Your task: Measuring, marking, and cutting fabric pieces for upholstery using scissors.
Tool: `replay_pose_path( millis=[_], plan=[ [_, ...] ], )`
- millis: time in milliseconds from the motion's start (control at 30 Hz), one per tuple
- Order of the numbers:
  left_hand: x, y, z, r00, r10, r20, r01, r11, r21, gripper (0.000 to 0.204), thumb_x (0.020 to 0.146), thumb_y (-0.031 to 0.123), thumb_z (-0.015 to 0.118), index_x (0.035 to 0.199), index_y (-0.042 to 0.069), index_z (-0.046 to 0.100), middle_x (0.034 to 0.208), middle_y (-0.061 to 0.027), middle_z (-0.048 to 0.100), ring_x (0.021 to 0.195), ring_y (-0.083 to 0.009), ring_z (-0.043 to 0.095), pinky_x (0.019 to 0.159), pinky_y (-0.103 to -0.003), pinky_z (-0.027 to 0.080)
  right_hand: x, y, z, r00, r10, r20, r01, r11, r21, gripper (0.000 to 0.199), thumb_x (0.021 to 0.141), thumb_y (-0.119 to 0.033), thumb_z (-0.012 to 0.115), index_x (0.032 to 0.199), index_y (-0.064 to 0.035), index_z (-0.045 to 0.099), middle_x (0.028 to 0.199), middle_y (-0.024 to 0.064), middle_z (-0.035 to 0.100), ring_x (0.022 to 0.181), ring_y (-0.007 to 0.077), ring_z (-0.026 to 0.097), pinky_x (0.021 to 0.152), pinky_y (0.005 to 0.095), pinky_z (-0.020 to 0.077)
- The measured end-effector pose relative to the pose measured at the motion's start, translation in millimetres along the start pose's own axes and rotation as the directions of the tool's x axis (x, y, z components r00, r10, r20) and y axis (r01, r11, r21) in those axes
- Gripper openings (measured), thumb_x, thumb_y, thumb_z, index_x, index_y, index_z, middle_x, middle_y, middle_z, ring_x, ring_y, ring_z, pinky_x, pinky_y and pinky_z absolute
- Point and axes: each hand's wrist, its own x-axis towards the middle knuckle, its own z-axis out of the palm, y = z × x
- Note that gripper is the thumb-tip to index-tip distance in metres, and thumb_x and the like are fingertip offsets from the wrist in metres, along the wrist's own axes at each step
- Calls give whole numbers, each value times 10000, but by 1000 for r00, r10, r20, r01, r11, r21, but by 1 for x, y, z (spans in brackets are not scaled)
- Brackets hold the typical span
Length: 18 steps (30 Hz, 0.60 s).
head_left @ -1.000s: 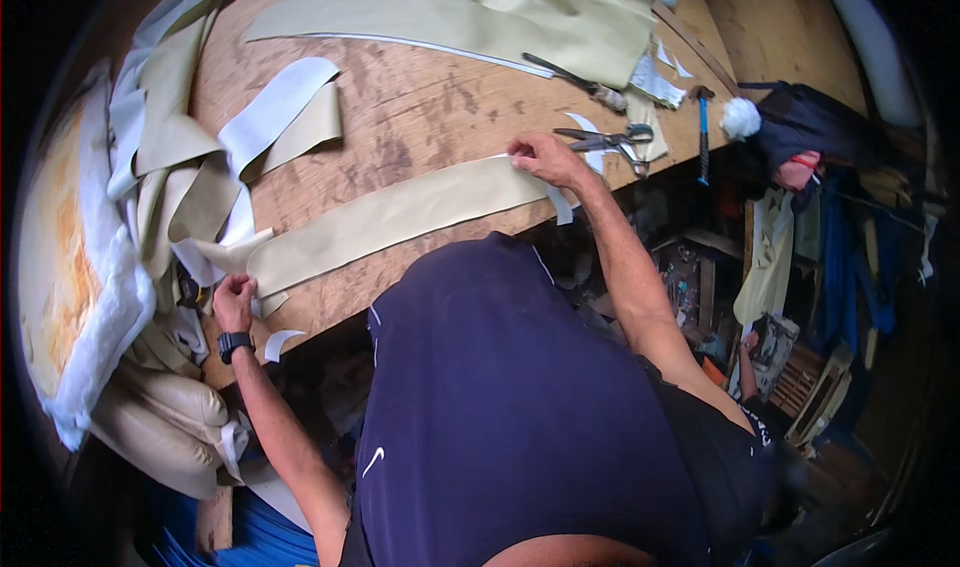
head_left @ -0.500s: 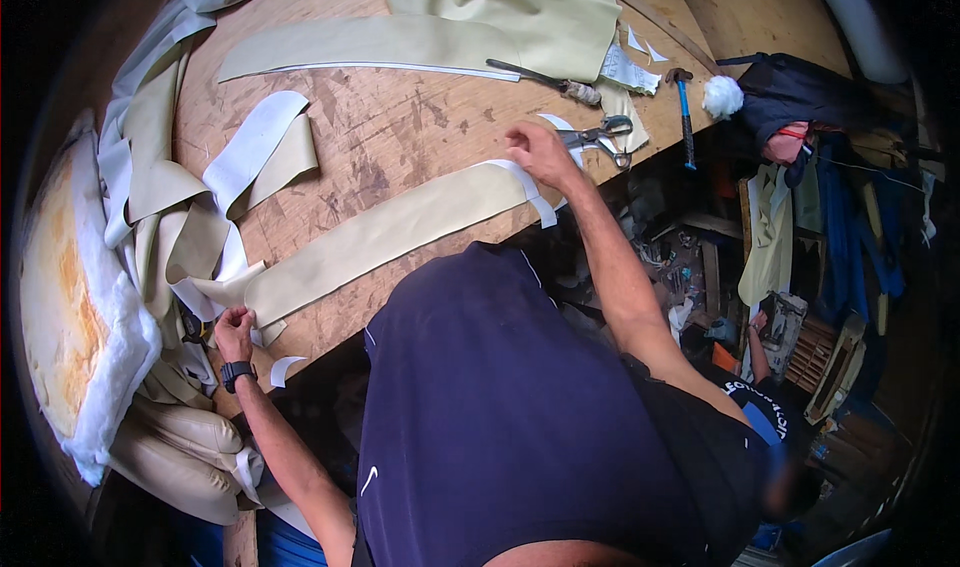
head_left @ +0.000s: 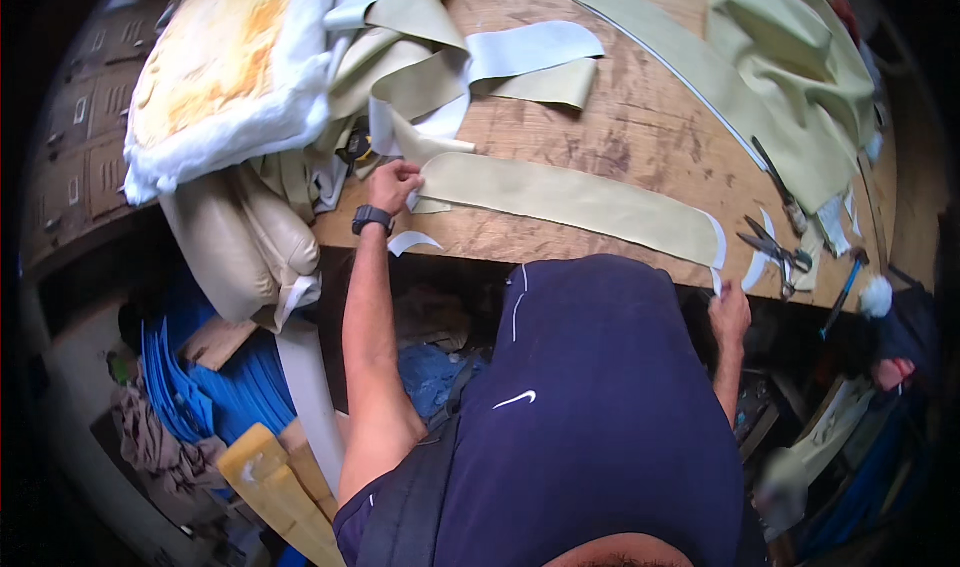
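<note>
A long beige leatherette strip [head_left: 570, 197] with rounded ends lies flat along the near side of the wooden table. At its left end, my left hand [head_left: 392, 184], with a black watch on the wrist, has its fingertips closed on the strip's edge. A thin curved white offcut [head_left: 719, 239] runs along the strip's right end and hangs down toward the table edge. My right hand [head_left: 730, 314] pinches the lower tip of that offcut, just off the table's front edge. Right of it lie black-handled scissors [head_left: 778, 248] beside another white scrap [head_left: 754, 269].
The wooden table [head_left: 640, 87] also bears folded beige material [head_left: 795, 62] and a dark-bladed tool [head_left: 780, 182]. A hammer [head_left: 845, 292] with a blue handle sits at the right edge. A padded foam piece [head_left: 225, 62] and a tape measure [head_left: 357, 147] are at the left.
The view has swung to the left. My right hand has come down from above the strip's right end to the offcut's lower tip. My left hand stays at the strip's left end.
</note>
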Motion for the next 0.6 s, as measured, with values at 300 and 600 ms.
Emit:
replay_pose_path(
  millis=[300, 600],
  plan=[
    [-2, -9, -5, 999, -30, -13, 30, 998, -53, 302, 794, 145, 764, 1055, 3, 706, 931, -104, 748, 839, -162, 702, 781, -311, 556, 11, 3, -33, 974, -194, -118, 191, 981, -32, 261, 853, -163, 670, 1065, -22, 609, 999, 169, 641, 977, 369, 617, 847, 452, 493],
    [-20, 3, 2, 907, 208, -365, -168, 976, 140, 321, 869, 160, 717, 1155, 18, 678, 1084, -137, 705, 973, -256, 674, 885, -380, 530, 19, -8, -27, 951, -181, -251, 229, 958, 174, 183, 903, -194, 626, 985, -33, 654, 962, 170, 665, 955, 381, 631, 809, 460, 507]
  ],
)
